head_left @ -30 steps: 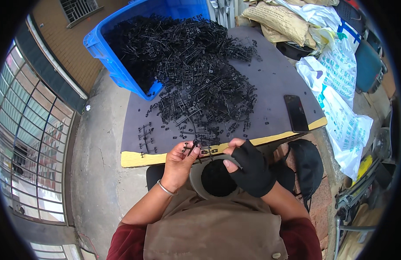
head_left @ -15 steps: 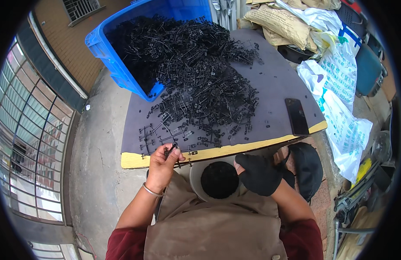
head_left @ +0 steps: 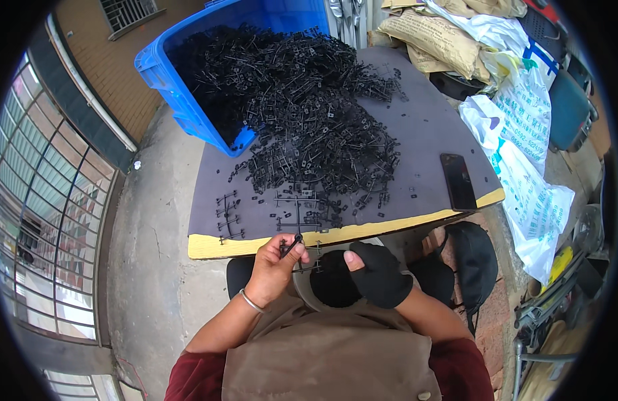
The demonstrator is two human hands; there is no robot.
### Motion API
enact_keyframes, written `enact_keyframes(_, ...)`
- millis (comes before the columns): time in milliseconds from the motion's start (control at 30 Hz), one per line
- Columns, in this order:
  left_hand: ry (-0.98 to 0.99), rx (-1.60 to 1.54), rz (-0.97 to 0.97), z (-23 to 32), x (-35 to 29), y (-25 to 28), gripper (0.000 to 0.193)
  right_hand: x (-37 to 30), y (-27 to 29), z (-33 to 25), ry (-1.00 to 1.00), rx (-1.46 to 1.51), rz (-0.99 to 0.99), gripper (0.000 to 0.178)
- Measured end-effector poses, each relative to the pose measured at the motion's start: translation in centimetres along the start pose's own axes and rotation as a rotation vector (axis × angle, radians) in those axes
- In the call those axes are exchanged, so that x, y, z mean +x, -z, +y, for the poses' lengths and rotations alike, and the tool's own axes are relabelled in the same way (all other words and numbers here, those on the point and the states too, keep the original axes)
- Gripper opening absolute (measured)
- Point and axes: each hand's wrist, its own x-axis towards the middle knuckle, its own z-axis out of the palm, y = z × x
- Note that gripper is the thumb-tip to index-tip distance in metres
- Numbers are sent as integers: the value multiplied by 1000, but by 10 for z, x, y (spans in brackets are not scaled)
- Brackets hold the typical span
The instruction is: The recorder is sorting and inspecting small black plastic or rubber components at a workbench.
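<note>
My bare left hand (head_left: pixel 272 273), with a bangle at the wrist, pinches a black plastic sprue (head_left: pixel 297 215) of crossbars with small tabs. The sprue reaches over the table's front edge, its near end beside the bucket. My right hand (head_left: pixel 381 275), in a black fingerless glove, is closed with its bare thumb on top; what its fingers hold, if anything, is hidden. Between my knees a light bucket (head_left: pixel 305 289) contains small black pieces (head_left: pixel 333 286), partly covered by my right hand. A big heap of similar sprues (head_left: pixel 316 127) spreads across the grey tabletop (head_left: pixel 422 157).
A blue bin (head_left: pixel 182 100) lies tipped on its side at the back left, spilling the heap. Several sprues (head_left: pixel 227 217) lie near the front left edge. A phone (head_left: pixel 458 182) rests at the right edge. White plastic bags (head_left: pixel 523 180) and paper sacks (head_left: pixel 436 40) lie beyond.
My left hand has moved right with the sprue, which now stands out lengthwise from it over the table edge. My right hand has shifted slightly left, over the bucket.
</note>
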Motion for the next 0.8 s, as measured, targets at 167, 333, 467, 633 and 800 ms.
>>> enact_keyframes(167,6,140,-33,-5,-6,7,8,0,19,11,77,-156,-164,16)
enact_keyframes(333,27,166,-252,-10,-10,2,21,29,0,-2,292,-258,43,24)
enact_keyframes(467,124,-164,-448,7,-7,2,46,26,-11,11,217,-173,-144,13)
enact_keyframes(633,131,147,-394,8,-10,-9,34,25,-14,4,192,-68,-357,11)
enact_keyframes(800,-37,458,-353,25,-16,-21,23,19,10,-8,53,172,-447,16)
